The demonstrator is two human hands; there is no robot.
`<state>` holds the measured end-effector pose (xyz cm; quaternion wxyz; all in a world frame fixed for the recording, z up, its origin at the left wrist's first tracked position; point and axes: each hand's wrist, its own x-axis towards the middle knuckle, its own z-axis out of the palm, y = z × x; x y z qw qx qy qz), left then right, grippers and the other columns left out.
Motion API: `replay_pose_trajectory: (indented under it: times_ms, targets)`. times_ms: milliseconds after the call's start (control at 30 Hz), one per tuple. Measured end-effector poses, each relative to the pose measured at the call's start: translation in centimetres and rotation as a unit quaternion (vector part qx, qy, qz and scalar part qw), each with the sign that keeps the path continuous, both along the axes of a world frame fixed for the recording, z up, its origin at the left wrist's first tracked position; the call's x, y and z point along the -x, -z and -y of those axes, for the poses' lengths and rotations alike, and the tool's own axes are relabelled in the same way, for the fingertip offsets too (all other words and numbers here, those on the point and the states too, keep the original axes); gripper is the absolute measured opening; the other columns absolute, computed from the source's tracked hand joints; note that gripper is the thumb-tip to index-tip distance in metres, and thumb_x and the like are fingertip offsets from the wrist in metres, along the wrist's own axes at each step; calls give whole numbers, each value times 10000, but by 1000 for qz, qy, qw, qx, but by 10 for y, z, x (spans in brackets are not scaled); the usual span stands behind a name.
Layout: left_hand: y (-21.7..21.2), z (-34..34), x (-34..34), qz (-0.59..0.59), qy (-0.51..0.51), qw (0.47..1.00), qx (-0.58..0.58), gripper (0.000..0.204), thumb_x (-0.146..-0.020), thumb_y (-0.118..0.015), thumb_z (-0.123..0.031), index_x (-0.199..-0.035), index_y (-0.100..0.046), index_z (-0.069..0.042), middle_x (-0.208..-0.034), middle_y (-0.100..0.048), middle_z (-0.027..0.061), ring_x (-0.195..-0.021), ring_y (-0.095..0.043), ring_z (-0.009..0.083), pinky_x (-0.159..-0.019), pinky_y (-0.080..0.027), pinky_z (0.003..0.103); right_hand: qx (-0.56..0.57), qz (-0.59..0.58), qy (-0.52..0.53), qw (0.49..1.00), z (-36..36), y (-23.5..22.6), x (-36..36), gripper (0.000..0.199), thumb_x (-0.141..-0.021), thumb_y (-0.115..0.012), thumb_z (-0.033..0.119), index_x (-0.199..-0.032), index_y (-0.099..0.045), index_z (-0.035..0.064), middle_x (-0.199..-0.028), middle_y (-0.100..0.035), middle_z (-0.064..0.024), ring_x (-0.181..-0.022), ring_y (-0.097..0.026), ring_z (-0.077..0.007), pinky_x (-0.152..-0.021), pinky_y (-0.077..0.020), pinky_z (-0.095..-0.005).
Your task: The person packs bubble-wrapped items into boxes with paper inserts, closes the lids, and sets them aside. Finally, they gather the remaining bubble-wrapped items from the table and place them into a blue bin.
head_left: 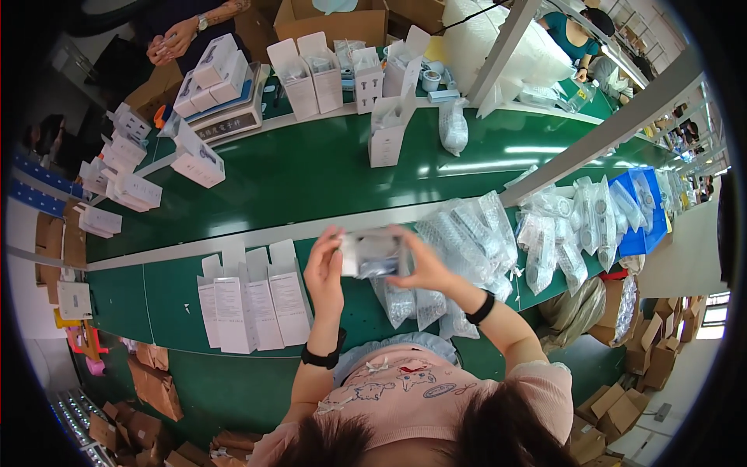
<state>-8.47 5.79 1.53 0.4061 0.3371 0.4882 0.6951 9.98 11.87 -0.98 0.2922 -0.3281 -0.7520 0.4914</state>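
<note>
Between my hands, above the near green bench, is a small white box (pixel 351 257), smeared by motion, with a greyish, shiny side toward me. My left hand (pixel 325 268) grips its left end, fingers curled round it. At the other end my right hand (pixel 424 266) has thumb and fingers closed on the box. Just left of my hands lie several white cartons (pixel 233 311) in a row, flaps raised. To the right, next to my right forearm, a heap of bubble-wrapped parcels (pixel 475 237) covers the bench.
Beyond a pale rail runs a green conveyor (pixel 311 179) carrying an upright white box (pixel 387 140) and a wrapped parcel (pixel 453 128). A blue bin (pixel 650 218) stands at the right end. A slanted metal post (pixel 599 128) crosses the right side. Another person's hands (pixel 175 43) show far left.
</note>
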Motion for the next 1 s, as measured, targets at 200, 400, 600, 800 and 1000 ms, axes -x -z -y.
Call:
replay_pose_trajectory:
  times_ms: [200, 400, 600, 800, 1000]
  targets:
    - [29, 40, 63, -559, -28, 816, 142, 682, -685, -662, -239, -1237, -320, -29, -1348, -211, 190, -1263, -153, 350, -993, -150, 496, 39, -247, 399, 882, -110, -23, -93, 658, -687, -668, 158, -1226, -308, 40, -1128, -426, -103, -1024, -443, -202, -825, -388, -312]
    - [55, 79, 72, -651, 78, 639, 404, 774, -612, -643, -251, -1268, -298, -30, -1375, -143, 188, -1267, -91, 393, -926, -37, 645, -169, -181, 691, 679, -263, 24, -171, 709, -622, -720, 101, -1184, -303, -12, -1130, -422, -149, -997, -453, -221, -866, -359, -291]
    - [73, 73, 35, -665, 80, 650, 359, 784, -557, -615, -142, -1262, -294, -21, -1367, -140, 198, -1265, -101, 396, -935, -79, 625, -160, -118, 719, 666, -314, 66, -218, 695, -618, -721, 110, -1160, -312, -36, -1121, -424, -160, -977, -467, -249, -843, -389, -331]
    - [55, 47, 40, -541, 24, 786, 298, 773, -598, -664, -162, -1259, -292, -12, -1325, -215, 224, -1197, -228, 404, -958, -218, 513, 113, -306, 624, 711, -275, 94, -170, 586, -644, -695, 127, -1118, -385, -24, -1091, -444, -141, -947, -481, -247, -827, -403, -398]
    - [98, 48, 81, -441, 83, 836, 316, 799, -604, -687, -188, -1266, -276, -12, -1299, -238, 243, -1127, -305, 389, -949, -264, 427, 184, 16, 491, 852, -263, 110, -37, 548, -689, -630, 303, -1160, -449, 92, -1156, -413, -141, -1047, -408, -313, -833, -365, -501]
